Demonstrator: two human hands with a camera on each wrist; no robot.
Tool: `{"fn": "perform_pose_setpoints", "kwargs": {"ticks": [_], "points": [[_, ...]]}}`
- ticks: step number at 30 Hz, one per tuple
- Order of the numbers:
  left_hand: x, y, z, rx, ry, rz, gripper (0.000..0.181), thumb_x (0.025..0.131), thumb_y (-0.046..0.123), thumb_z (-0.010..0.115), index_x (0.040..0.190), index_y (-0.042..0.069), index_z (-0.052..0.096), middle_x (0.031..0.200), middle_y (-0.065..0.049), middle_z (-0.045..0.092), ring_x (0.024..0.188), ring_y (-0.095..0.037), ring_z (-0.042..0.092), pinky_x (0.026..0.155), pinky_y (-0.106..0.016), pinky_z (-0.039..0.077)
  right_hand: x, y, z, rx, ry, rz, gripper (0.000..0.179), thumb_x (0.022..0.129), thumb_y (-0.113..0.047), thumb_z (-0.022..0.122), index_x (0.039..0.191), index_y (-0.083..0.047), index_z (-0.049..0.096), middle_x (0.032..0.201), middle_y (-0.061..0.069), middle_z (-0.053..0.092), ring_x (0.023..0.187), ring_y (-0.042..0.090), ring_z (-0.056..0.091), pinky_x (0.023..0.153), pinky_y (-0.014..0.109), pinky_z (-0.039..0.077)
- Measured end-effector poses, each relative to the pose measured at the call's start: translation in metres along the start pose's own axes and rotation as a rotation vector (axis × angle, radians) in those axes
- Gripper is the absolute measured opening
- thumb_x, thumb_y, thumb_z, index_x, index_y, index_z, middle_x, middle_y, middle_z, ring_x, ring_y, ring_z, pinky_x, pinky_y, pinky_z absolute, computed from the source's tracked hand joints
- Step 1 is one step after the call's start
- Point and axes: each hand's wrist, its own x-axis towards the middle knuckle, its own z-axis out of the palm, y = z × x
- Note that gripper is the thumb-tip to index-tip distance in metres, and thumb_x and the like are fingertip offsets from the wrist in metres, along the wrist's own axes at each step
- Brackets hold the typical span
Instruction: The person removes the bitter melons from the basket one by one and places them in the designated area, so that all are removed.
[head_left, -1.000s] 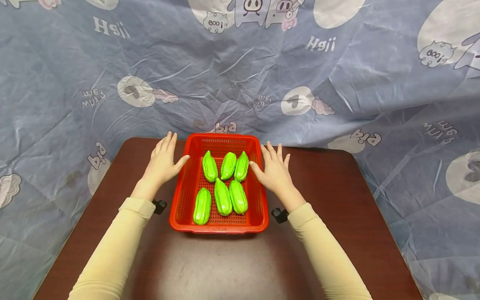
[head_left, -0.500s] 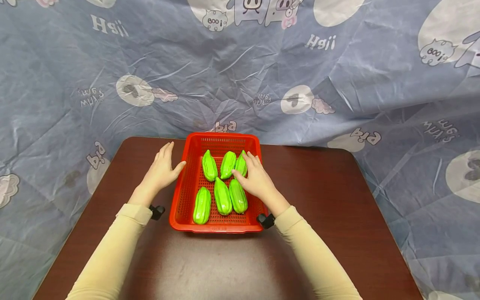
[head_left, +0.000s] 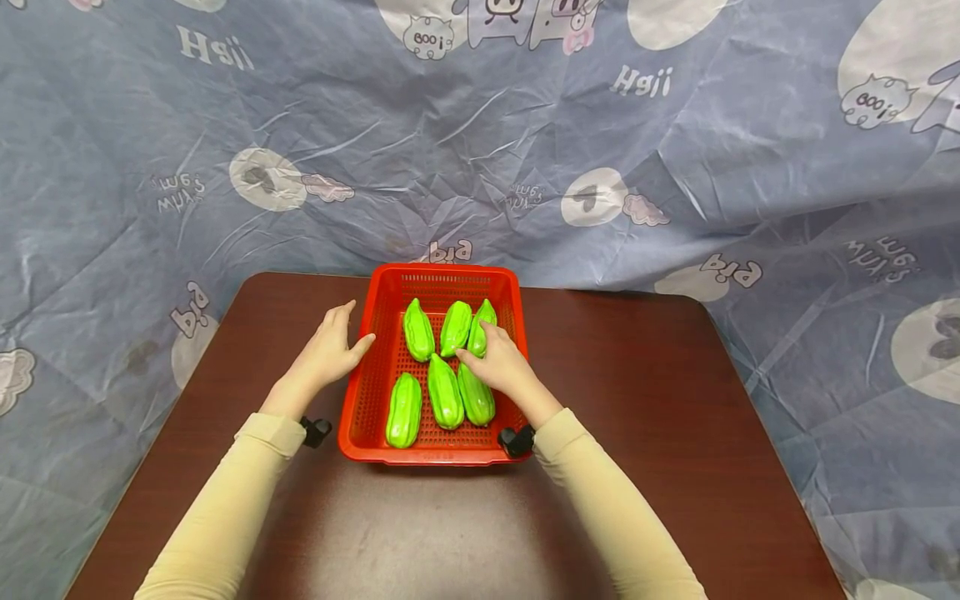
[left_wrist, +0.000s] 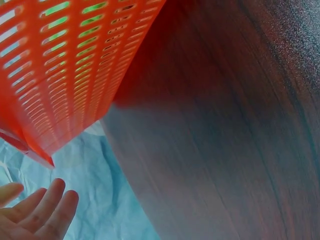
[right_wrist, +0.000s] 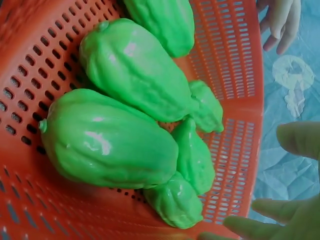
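A red plastic basket holds several glossy green gourds, ridged and tapering. Over the basket's right side hovers my right hand, hiding parts of the back right gourd and front right gourd. In the right wrist view its thumb and fingers are spread, apart from the gourds. My left hand is just outside the basket's left rim, thumb close to it; contact cannot be told. The left wrist view has its loosely extended fingers near the slotted basket wall, holding nothing.
The basket stands near the back edge of a dark brown wooden table. Behind and beside the table hangs a blue-grey printed cloth. Each wrist carries a small black camera, one being the left wrist camera.
My right hand has moved left and toward me, from the right rim to over the gourds. The left hand has drawn slightly toward me. The basket and gourds have stayed put.
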Motion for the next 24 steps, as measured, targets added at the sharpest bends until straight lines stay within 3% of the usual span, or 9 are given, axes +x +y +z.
{"fn": "perform_pose_setpoints", "kwargs": {"ticks": [15, 24], "points": [[0.001, -0.005, 0.015, -0.007, -0.042, -0.023, 0.075, 0.099, 0.028, 0.054, 0.152, -0.011, 0.017, 0.147, -0.035, 0.031, 0.130, -0.048, 0.043, 0.109, -0.060, 0.034, 0.009, 0.005, 0.007, -0.033, -0.165, 0.138, 0.077, 0.091, -0.038, 0.069, 0.148, 0.002, 0.036, 0.147, 0.024, 0.044, 0.138, 0.037, 0.042, 0.110, 0.049, 0.038], [0.000, -0.007, 0.020, -0.041, -0.041, -0.033, 0.073, 0.101, 0.027, 0.053, 0.153, -0.010, 0.017, 0.145, -0.035, 0.035, 0.132, -0.048, 0.041, 0.110, -0.060, 0.032, 0.010, 0.005, 0.011, -0.064, -0.254, 0.155, 0.080, 0.087, -0.033, 0.073, 0.145, 0.008, 0.037, 0.143, 0.024, 0.049, 0.130, 0.035, 0.051, 0.105, 0.046, 0.043]]}}
